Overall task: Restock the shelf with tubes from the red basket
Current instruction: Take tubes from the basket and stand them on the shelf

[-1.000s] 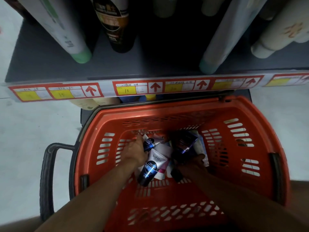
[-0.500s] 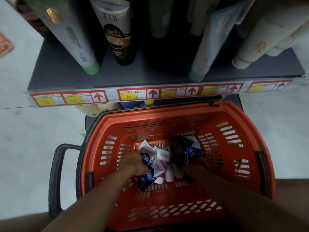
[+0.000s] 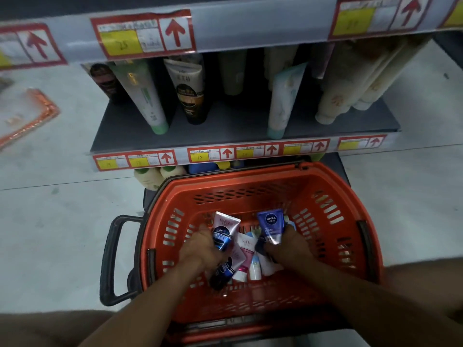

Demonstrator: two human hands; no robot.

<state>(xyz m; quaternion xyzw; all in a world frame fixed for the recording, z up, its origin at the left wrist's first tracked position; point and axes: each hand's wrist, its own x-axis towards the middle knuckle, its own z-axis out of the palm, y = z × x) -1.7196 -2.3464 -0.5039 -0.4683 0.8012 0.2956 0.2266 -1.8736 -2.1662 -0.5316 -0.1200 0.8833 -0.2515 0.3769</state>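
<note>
The red basket [image 3: 333, 221] stands on the floor right below me, against the shelf unit. Both my hands are inside it. My left hand [image 3: 203, 249] grips a pale pink and blue tube [image 3: 224, 231], held upright. My right hand [image 3: 288, 246] grips a blue Nivea Men tube [image 3: 271, 225], also upright. Between the hands lie several more tubes, among them a white and pink Softto tube [image 3: 244, 256] and a dark blue one [image 3: 221, 274]. Above the basket is the grey shelf [image 3: 230, 126] with standing tubes.
The shelf holds a green-capped white tube [image 3: 147, 101], a black and white tube [image 3: 191, 93], a teal-capped one [image 3: 283, 103] and cream tubes [image 3: 343, 96] at the right, with gaps between. Price-label strips [image 3: 225, 154] line the shelf edges. A black handle [image 3: 110, 259] juts from the basket's left.
Both hands have closed on a tube and raised it upright from the pile. My view has tilted up, so a higher shelf edge shows.
</note>
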